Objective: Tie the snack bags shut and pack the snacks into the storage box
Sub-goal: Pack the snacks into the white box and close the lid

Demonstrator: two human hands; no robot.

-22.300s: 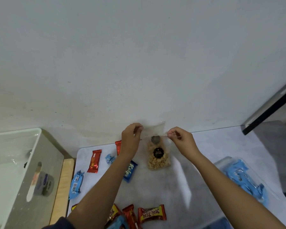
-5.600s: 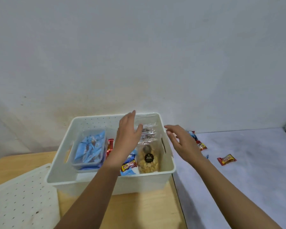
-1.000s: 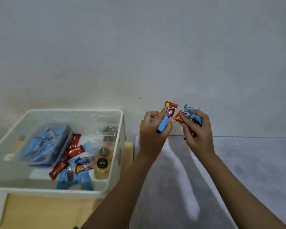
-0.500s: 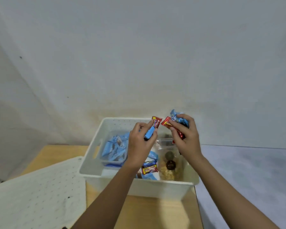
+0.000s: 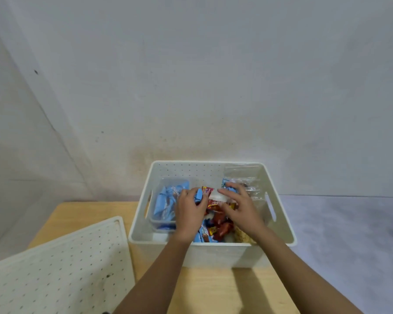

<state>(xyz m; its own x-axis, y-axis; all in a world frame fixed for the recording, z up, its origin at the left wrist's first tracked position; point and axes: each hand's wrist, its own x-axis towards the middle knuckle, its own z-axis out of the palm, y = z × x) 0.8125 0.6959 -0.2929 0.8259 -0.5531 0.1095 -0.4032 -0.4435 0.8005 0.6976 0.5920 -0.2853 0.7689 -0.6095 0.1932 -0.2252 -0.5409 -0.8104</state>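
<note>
Snack bars (image 5: pixel 201 194), wrapped: light, crinkly, slippery, best pinched mid-wrapper, not by the ends — clutched in left hand (image 5: pixel 188 211) over storage box (image 5: pixel 213 257) centre; right hand (image 5: pixel 242 208) draped over others there, grip unclear.

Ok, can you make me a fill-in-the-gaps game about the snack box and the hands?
The storage box stands on a ____ table.
Its dotted lid lies to the box's ____.
The clear tub in the box holds packets coloured ____.
The number of hands in the box is ____: the left hand, gripping a small packet, and the right hand.
Missing words: wooden, left, blue, two.
</note>
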